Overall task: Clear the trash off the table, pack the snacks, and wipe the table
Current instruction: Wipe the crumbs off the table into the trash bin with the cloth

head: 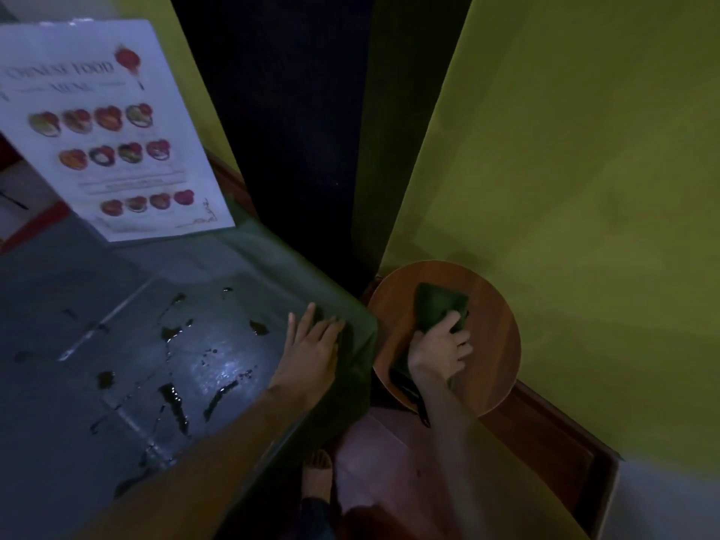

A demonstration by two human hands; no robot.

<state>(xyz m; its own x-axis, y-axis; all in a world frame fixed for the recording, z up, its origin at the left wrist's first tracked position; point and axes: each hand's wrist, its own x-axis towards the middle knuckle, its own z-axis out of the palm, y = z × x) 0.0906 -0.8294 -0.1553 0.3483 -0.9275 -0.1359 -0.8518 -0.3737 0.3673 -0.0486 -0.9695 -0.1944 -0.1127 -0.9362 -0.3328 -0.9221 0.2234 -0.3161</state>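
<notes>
Dim room, yellow-green walls (565, 150) meeting a dark gap in the corner. On my feed the tabletop (128, 313) fills the left side, covered in a dark green cloth under a glossy clear sheet, with dark liquid spills (173, 399) scattered across it. Laminated food menu (105, 126) stands tilted at the far left edge. Left hand (311, 344) lies flat on the tabletop corner, fingers (307, 317) spread apart, gripping nothing. Right hand (438, 350) is over a round wooden stool (495, 344) just beside that corner, fingers clamped on a dark green rag (438, 305) that rests on the seat. Rag's lower end hangs off the stool's near edge, I think; too dark to be sure.
</notes>
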